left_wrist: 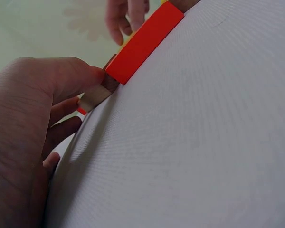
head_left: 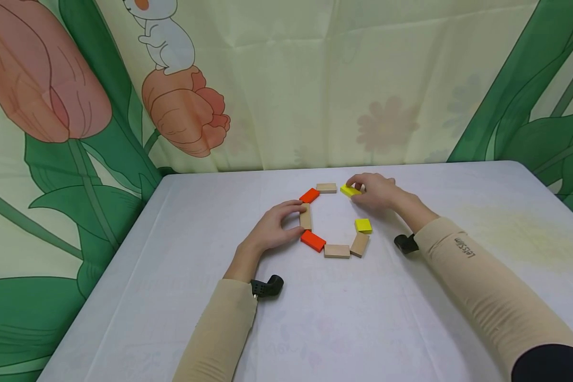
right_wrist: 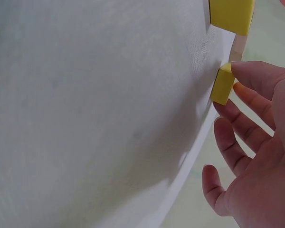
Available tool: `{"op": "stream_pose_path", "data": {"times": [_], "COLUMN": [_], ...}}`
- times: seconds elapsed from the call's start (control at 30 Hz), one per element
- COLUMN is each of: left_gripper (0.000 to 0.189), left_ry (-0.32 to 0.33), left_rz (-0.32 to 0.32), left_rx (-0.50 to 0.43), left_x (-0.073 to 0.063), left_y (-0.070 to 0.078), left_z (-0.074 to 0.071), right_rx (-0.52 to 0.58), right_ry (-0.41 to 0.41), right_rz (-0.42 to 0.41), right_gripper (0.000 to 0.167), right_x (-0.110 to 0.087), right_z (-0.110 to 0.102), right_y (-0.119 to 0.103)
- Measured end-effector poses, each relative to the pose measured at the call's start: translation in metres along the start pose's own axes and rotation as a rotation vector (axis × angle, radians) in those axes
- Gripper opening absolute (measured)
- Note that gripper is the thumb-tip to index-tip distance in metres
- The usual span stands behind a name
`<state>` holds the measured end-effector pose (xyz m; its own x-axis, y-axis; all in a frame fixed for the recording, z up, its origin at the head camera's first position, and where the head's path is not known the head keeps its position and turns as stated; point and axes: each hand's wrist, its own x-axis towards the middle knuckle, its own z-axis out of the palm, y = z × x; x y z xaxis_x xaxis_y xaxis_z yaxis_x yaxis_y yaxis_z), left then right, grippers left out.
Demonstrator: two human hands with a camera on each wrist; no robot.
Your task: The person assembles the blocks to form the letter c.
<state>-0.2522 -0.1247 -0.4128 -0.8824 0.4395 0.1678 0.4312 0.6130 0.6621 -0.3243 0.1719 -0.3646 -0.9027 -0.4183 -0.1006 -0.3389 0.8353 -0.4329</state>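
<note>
Flat wooden blocks lie in a rough ring on the table. At the ring's left side my left hand (head_left: 278,225) pinches a plain wood block (head_left: 305,217) lengthwise, thumb at its near end and fingers at its far end. A red block (head_left: 309,196) sits beyond it, another red block (head_left: 313,241) just before it. My right hand (head_left: 374,191), at the back right of the ring, holds a yellow block (right_wrist: 222,85) between thumb and fingers. Between that block and the far red one lies a plain block (head_left: 326,188).
A second yellow block (head_left: 363,226) lies at the ring's right, apart from the held one. Two plain blocks, one angled (head_left: 359,245) and one level (head_left: 337,251), form the near side. A white cloth covers the table (head_left: 344,318); a printed curtain (head_left: 286,85) hangs behind.
</note>
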Motion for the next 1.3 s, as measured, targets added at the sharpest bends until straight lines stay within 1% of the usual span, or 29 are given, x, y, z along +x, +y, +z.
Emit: {"op": "stream_pose_path", "data": {"times": [0.4,0.67,1.03,1.3], "left_gripper": [0.049,0.050,0.050,0.050], "left_ry": [0.003,0.000,0.001,-0.001], "left_rz": [0.005,-0.009,-0.012,-0.024], "left_rx": [-0.003,-0.003,-0.003,-0.001], "left_x": [0.0003,0.0001,0.0001,-0.0003], "left_y": [0.0004,0.0005,0.0028,0.0017], "left_z": [0.0000,0.0003,-0.0002,-0.0001], "right_rx": [0.012,0.019,0.018,0.017], "right_ry": [0.004,0.001,0.000,-0.007], "right_rz": [0.004,0.003,-0.012,-0.007], "right_gripper": [0.041,0.040,0.039,0.039], "right_x": [-0.0012,-0.0017,-0.0021,-0.0015], "right_z": [0.0006,0.0017,0.0006,0.0008], "right_y": [-0.0046,-0.0064,-0.0073,-0.0080]}}
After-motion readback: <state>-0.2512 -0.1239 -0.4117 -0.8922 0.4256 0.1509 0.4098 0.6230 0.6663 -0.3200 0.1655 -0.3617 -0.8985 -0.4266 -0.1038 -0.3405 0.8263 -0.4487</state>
